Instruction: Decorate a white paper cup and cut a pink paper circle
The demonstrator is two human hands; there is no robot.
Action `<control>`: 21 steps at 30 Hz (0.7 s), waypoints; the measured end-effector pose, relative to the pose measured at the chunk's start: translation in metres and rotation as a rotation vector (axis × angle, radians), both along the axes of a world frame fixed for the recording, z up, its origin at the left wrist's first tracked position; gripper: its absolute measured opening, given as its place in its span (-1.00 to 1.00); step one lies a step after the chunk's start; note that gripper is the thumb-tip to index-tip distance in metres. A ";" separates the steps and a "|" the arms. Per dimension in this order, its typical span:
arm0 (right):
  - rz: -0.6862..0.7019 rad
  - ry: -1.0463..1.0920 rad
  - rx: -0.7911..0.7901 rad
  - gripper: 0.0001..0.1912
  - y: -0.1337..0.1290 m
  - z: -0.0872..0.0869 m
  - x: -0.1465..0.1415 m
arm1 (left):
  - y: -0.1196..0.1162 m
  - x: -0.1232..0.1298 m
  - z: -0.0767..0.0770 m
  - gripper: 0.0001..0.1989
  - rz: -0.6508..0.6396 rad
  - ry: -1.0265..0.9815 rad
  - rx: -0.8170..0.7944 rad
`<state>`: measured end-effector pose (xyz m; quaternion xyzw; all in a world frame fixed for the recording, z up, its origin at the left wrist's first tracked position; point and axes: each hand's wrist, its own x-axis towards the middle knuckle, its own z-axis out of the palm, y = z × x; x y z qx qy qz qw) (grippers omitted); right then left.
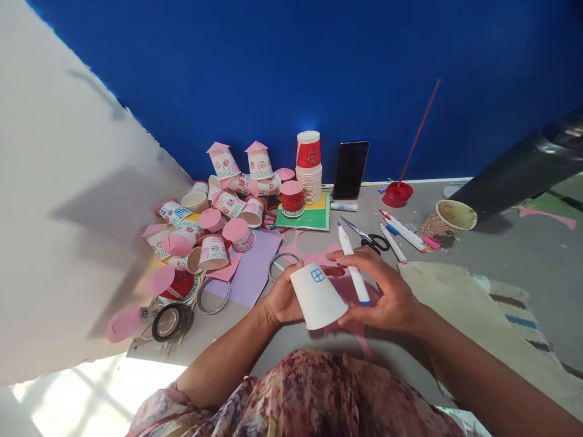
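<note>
In my left hand (pixel 281 298) is a white paper cup (pixel 319 306), tilted, with its wide rim toward me. A small blue window is drawn on its side. My right hand (pixel 392 292) grips a white marker (pixel 350 258) whose blue tip points up and away from the cup. The right fingertips touch or nearly touch the cup's rim. Pink paper scraps (pixel 359 331) lie on the table beneath both hands. Scissors (pixel 371 238) with black handles rest just beyond the marker.
Decorated cups with pink paper tops (pixel 213 250) crowd the left side. A cup stack (pixel 310 179), a phone (pixel 350 170) and a red pot (pixel 398 194) line the blue wall. Tape rolls (pixel 172 321) sit left; markers (pixel 403 229), a speckled cup (pixel 449 221) and cloth (pixel 455 303) lie right.
</note>
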<state>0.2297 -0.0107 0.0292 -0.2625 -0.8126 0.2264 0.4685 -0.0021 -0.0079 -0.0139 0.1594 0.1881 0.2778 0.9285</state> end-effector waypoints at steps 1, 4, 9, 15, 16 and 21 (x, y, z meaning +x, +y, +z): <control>0.027 -0.020 -0.010 -0.08 0.000 -0.002 -0.001 | -0.001 0.001 -0.002 -0.36 -0.002 -0.009 -0.027; 0.101 -0.073 -0.084 0.06 -0.001 -0.007 -0.002 | -0.003 0.007 -0.007 -0.45 -0.037 -0.003 -0.096; 0.060 -0.046 -0.153 0.10 0.000 -0.011 0.000 | 0.002 0.005 0.001 -0.20 -0.056 0.173 0.041; -0.082 -0.158 -0.116 0.04 0.012 -0.014 0.006 | 0.003 -0.025 0.038 0.09 0.236 0.768 0.910; -0.087 -0.168 -0.124 0.03 0.013 -0.015 0.007 | 0.002 -0.028 0.043 0.09 0.217 0.847 1.013; -0.024 -0.066 -0.279 0.06 0.012 -0.011 0.008 | -0.001 -0.025 0.052 -0.10 0.133 0.934 1.034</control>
